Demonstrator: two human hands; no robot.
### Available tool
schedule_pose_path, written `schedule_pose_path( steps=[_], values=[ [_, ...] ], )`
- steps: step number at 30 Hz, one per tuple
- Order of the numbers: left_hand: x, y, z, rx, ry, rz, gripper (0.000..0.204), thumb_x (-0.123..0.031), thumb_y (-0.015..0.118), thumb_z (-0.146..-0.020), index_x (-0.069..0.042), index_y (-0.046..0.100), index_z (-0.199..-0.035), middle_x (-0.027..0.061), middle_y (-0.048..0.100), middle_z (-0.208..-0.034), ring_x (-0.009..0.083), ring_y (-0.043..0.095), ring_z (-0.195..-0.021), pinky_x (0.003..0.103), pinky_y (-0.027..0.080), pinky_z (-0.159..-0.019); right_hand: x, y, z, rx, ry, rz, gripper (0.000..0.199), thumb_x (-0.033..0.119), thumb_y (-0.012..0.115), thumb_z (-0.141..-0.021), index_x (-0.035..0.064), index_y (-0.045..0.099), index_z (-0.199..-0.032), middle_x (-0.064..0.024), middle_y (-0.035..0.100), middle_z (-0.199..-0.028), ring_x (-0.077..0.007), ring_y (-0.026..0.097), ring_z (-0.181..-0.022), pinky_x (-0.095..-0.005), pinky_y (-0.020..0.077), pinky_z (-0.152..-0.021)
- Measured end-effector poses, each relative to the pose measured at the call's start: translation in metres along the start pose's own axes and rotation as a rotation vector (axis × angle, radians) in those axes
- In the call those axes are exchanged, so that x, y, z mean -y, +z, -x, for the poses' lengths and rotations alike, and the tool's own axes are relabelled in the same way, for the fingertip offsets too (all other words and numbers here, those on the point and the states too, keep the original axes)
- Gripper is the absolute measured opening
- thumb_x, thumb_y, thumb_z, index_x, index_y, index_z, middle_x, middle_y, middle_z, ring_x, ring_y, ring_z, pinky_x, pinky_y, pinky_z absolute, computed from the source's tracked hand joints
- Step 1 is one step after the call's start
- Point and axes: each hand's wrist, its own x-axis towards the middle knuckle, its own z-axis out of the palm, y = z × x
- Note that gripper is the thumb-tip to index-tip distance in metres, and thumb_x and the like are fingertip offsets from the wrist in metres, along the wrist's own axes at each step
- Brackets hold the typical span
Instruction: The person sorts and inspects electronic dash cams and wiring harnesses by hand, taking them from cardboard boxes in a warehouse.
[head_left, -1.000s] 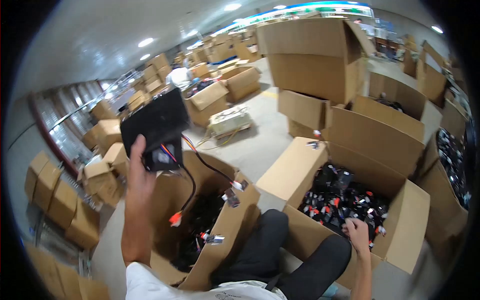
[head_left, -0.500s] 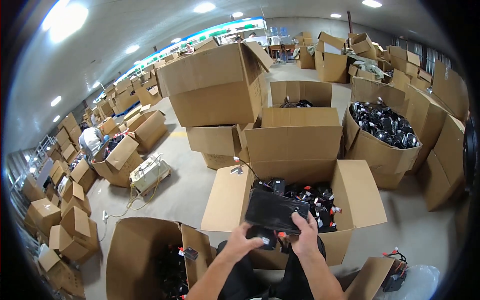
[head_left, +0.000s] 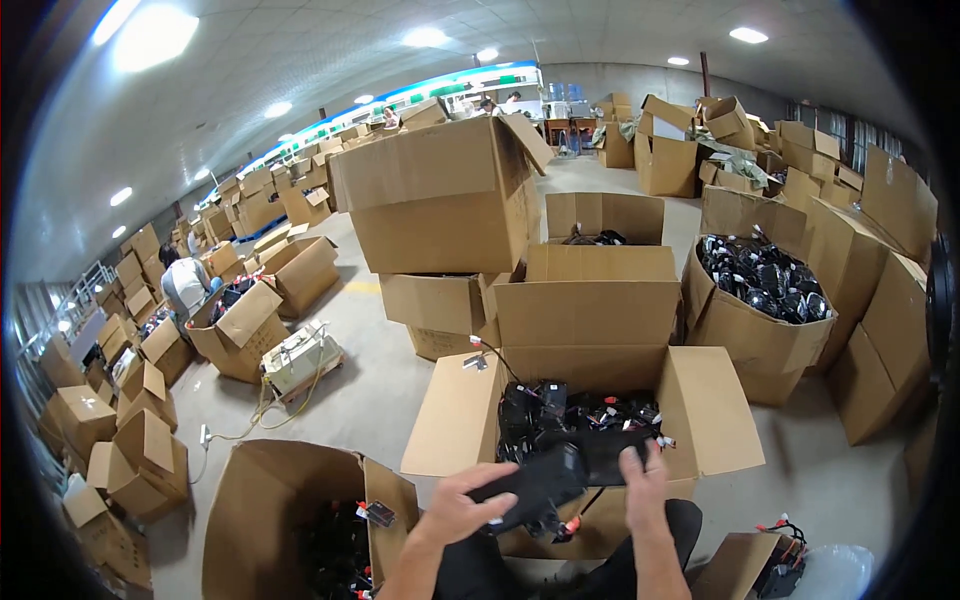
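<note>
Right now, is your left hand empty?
No, the left hand holds a flat black slab between its thumb and fingers.

A flat black pack lies tilted in the left hand, its right end higher. A second dark slab — apparently separate, though blur makes that hard to settle — adjoins it in view, held by the right hand. A red connector hangs below them.
</note>
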Motion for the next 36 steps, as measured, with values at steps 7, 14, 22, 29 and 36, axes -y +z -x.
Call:
schedule_pose_path(
  steps=[7,14,22,29,36],
  values=[
    [-0.004,0.051,0.018,0.014,-0.097,-0.037,0.044,-0.011,0.083,-0.075,-0.002,0.069,-0.116,0.0080,0.061,-0.117,0.0161,0.060,-0.100,0.028,0.048,-0.089,-0.033,-0.008,0.060,0.042,0.179,-0.068,0.030,0.020,0.065,-0.093,-0.0020,0.061,-0.113,-0.0014,0.064,-0.098,-0.0085,0.057,-0.085,-0.0232,0.0481,-0.079],
    [0.040,0.068,0.026,-0.276,-0.055,0.209,0.048,-0.008,0.074,-0.085,0.000,0.058,-0.129,0.0108,0.049,-0.139,0.0157,0.056,-0.116,0.026,0.048,-0.087,-0.036,-0.003,0.079,-0.010,0.233,-0.079,0.035,0.012,0.071,-0.083,-0.0017,0.060,-0.114,-0.0013,0.062,-0.096,-0.0099,0.056,-0.085,-0.0257,0.0478,-0.080],
    [0.074,0.086,0.018,-0.583,-0.521,0.511,0.027,-0.022,0.041,-0.106,-0.004,0.059,-0.114,-0.0008,0.055,-0.087,0.0062,0.052,-0.077,0.023,0.045,-0.071,-0.035,0.011,0.055,0.272,0.075,0.109,0.074,0.017,0.072,-0.083,-0.0034,0.034,-0.144,-0.0129,0.053,-0.124,-0.0191,0.054,-0.109,-0.0314,0.0424,-0.099],
    [0.090,0.097,0.009,-0.447,-0.961,0.881,0.037,-0.035,0.041,-0.104,-0.004,0.059,-0.114,0.0085,0.065,-0.101,0.0208,0.064,-0.091,0.034,0.053,-0.085,-0.059,-0.003,0.049,0.172,-0.009,0.483,0.065,0.026,0.074,-0.087,-0.0079,0.047,-0.136,-0.0180,0.062,-0.117,-0.0217,0.061,-0.106,-0.0318,0.0463,-0.095],
    [0.100,0.108,0.017,-0.521,-1.059,0.951,0.031,-0.028,0.045,-0.097,-0.003,0.060,-0.107,0.0095,0.065,-0.101,0.0212,0.063,-0.094,0.036,0.053,-0.085,-0.055,-0.006,0.029,0.225,0.056,0.423,0.060,0.028,0.071,-0.090,-0.0062,0.049,-0.133,-0.0199,0.066,-0.107,-0.0235,0.064,-0.098,-0.0328,0.0491,-0.089]
  ],
)
